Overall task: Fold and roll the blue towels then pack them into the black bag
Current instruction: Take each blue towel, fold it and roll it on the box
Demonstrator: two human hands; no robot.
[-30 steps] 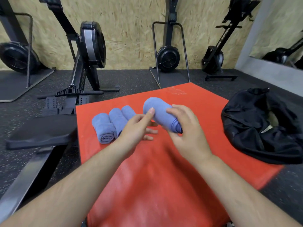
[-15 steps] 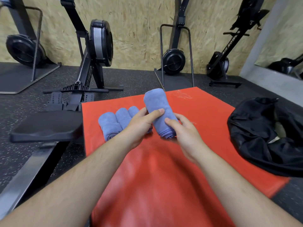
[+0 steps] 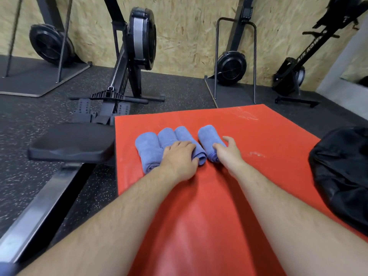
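On the red pad (image 3: 258, 140), four rolled blue towels (image 3: 146, 150) lie side by side, none yet in the black bag (image 3: 338, 166) at the right edge. Judged purpose: the rolls are lined up and kept from unrolling before packing. Palm-down across the middle rolls, the left grip (image 3: 179, 156) curls its fingers over the third roll (image 3: 184, 134). With forearm extended, the right grip (image 3: 227, 151) holds the fourth roll (image 3: 208, 134) between thumb and fingers, just apart from the third.

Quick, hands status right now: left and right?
Left hand: closed over the third rolled towel in the row.
Right hand: loosely holding the separate rolled towel by its near end.
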